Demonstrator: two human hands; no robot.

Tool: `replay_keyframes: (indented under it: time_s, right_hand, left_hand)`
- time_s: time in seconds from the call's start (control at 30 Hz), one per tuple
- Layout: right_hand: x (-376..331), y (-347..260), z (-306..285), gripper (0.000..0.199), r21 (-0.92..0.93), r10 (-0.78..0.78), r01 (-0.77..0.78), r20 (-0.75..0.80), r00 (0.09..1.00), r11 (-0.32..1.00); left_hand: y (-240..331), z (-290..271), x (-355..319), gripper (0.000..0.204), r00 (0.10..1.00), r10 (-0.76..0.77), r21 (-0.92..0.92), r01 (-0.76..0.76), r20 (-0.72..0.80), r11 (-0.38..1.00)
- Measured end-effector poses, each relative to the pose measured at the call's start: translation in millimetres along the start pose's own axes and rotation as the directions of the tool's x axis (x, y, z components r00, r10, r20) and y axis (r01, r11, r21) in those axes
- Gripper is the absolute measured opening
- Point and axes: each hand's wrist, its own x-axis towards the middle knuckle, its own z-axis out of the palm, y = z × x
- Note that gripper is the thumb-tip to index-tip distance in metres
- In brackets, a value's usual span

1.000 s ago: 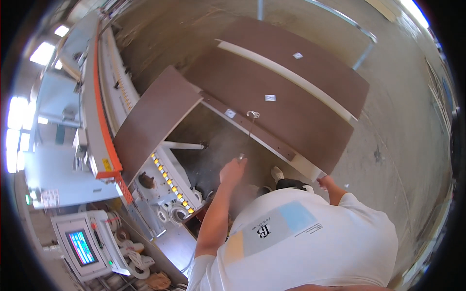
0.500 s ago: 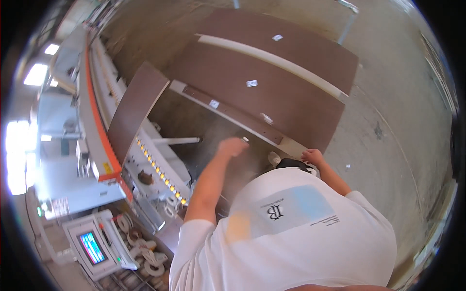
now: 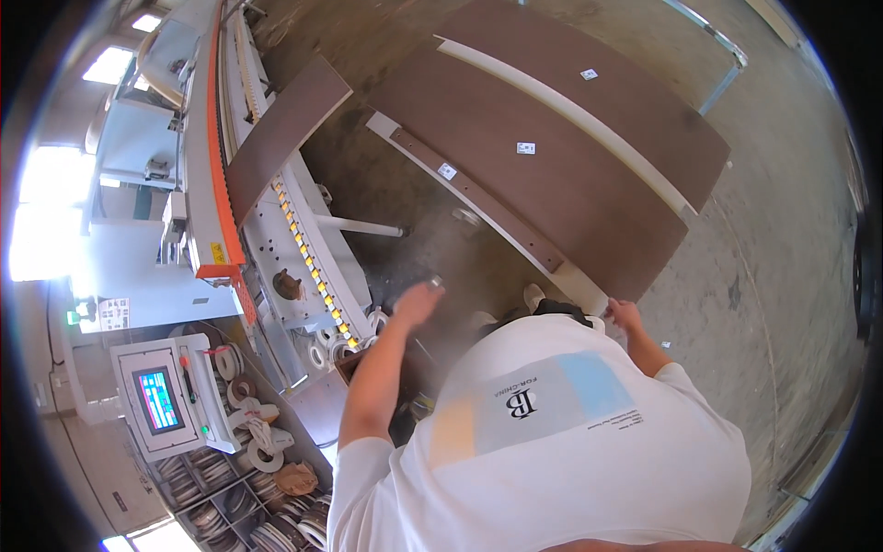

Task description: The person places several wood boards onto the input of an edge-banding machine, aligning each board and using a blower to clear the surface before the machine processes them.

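My left hand [image 3: 418, 304] is closed in the air between the machine and the stacked panels. A small pale piece [image 3: 436, 282], too small to name, shows at its fingertips. My right hand [image 3: 625, 316] has its fingers curled by the near end of a pale board edge [image 3: 581, 287]; whether it grips anything is hidden. Brown panels [image 3: 533, 120] with pale edges lie beyond my hands, bearing small white labels [image 3: 525, 148]. A narrow brown strip [image 3: 478, 196] with holes lies along the nearest edge. Left of it, a blurred whitish object [image 3: 466, 216] appears over the floor.
On my left stands a long machine with an orange rail [image 3: 223, 184] and yellow rollers [image 3: 308, 258]; a brown panel [image 3: 287, 133] rests across it. Nearer are a control screen [image 3: 158, 400] and a rack of tape rolls [image 3: 248, 501]. A metal frame [image 3: 722, 69] stands far right.
The view has shifted, so the panels sit further right. My left hand has drawn back toward the machine side. The blurred whitish object has moved left, off the panels. My right hand has moved slightly right.
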Motion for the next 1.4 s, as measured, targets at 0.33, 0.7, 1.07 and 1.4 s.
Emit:
replay_keyframes:
  time_s: [0.33, 0.7, 1.07, 1.4]
  right_hand:
    - [64, -222, 64, 0.033, 0.299, -0.055, -0.019, 0.238, 0.970, 0.954]
    - [26, -221, 183, 0.027, -0.172, 0.037, 0.046, 0.454, 0.890, 0.984]
    - [-36, -201, 189, 0.023, -0.590, 0.035, 0.206, 0.371, 0.928, 0.781]
    - [-121, -158, 164, 0.038, -0.206, 0.058, -0.029, 0.134, 0.989, 0.978]
  left_hand:
    - [-45, 29, -154, 0.045, 0.978, 0.128, 0.264, -0.169, 0.164, 0.950]
    - [-446, -70, -376, 0.022, 0.251, -0.468, -0.176, 0.699, -0.847, 0.693]
    - [-749, -59, -419, 0.058, -0.622, -0.706, -0.939, 0.270, -0.339, 0.214]
    - [-577, -93, -216, 0.033, -0.345, -0.895, -0.658, -0.609, -0.283, 0.443]
